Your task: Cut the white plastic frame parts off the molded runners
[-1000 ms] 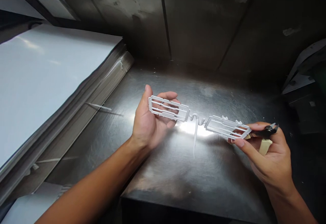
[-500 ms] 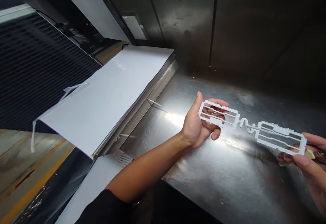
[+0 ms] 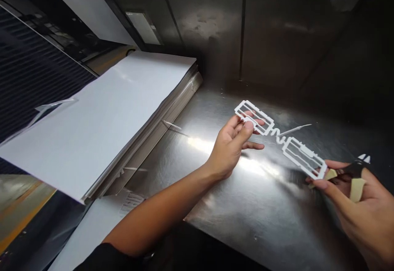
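Observation:
A white moulded plastic piece point(image 3: 278, 137), two slotted rectangular frames joined by a wavy runner with a thin sprue sticking out, hangs above the steel table point(image 3: 246, 213). My left hand point(image 3: 232, 145) pinches the corner of its upper-left frame between thumb and forefinger, the other fingers loosely spread. My right hand point(image 3: 353, 201) grips the lower-right frame at its end and also holds small cutters point(image 3: 353, 172) with black jaws and tan handles.
A thick stack of white sheets point(image 3: 101, 115) lies along the table's left side, overhanging its front edge. Dark metal wall panels point(image 3: 261, 28) close off the back. A loose white sliver point(image 3: 170, 125) lies beside the stack.
The left hand shifted from cupping the upper frame in its palm to pinching its corner. The piece has tilted, its left end higher and its sprue swung to point right. The view panned slightly right.

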Demonstrator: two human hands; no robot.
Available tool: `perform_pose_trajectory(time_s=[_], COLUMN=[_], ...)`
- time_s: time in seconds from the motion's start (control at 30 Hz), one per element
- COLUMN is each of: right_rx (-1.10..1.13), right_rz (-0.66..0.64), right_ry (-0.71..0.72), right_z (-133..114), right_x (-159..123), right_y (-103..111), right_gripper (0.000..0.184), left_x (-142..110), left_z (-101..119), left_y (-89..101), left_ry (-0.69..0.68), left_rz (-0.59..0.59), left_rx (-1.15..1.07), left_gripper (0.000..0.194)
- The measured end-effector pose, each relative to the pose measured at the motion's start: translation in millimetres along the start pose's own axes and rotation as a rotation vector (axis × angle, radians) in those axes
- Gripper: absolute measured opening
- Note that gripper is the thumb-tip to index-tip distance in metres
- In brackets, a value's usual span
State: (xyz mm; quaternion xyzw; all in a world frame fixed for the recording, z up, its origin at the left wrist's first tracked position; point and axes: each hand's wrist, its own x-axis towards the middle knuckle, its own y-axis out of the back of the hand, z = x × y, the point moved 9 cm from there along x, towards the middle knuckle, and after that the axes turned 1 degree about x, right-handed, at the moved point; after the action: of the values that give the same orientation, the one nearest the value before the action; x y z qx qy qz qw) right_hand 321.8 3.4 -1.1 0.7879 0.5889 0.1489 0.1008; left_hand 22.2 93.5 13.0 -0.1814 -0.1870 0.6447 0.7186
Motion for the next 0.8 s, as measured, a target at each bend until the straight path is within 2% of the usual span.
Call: perform_pose_trajectory(time_s=[0.03, 0.1, 0.2, 0.3, 0.4, 0.5, 0.6, 0.8], right_rx=[-0.022, 0.003, 0.140, 0.202, 0.282, 0.387, 0.435, 0.506], right_rz=[-0.044, -0.211, -0.475, -0.462, -0.401, -0.466, -0.547, -0.647], right_ry=[0.021, 0.062, 0.081, 0.083, 0.033, -0.059, -0.114, -0.126], right_z=[-6, -16, -28, -31, -22, -11, -5, -8], right_x=[-2, -8, -17, -12, -6, -8, -16, -24], right_y=[-5, -22, -44, -42, -37, -44, -49, -52], right_gripper=[0.056, 0.049, 0.031, 0.021, 0.034, 0.049, 0.053, 0.053], left_x=[0, 2, 3, -5, -22, -36, -44, -48], left_z=[-1, -5, -18, -34, -48, -53, -55, -52], left_y=[2.2, 7.5, 9.2, -4.1, -22.9, -35.6, -41.9, -43.6], left_ry=[-0.012, 0.016, 0.164, 0.363, 0.517, 0.590, 0.636, 0.690], left_rz=[0.021, 0.068, 0.070, -0.101, -0.342, -0.495, -0.567, -0.567], left_rx=[0.024, 0.021, -0.007, 0.050, 0.109, 0.137, 0.152, 0.145], left_gripper=[0.057, 0.057, 0.061, 0.052, 0.040, 0.037, 0.036, 0.037])
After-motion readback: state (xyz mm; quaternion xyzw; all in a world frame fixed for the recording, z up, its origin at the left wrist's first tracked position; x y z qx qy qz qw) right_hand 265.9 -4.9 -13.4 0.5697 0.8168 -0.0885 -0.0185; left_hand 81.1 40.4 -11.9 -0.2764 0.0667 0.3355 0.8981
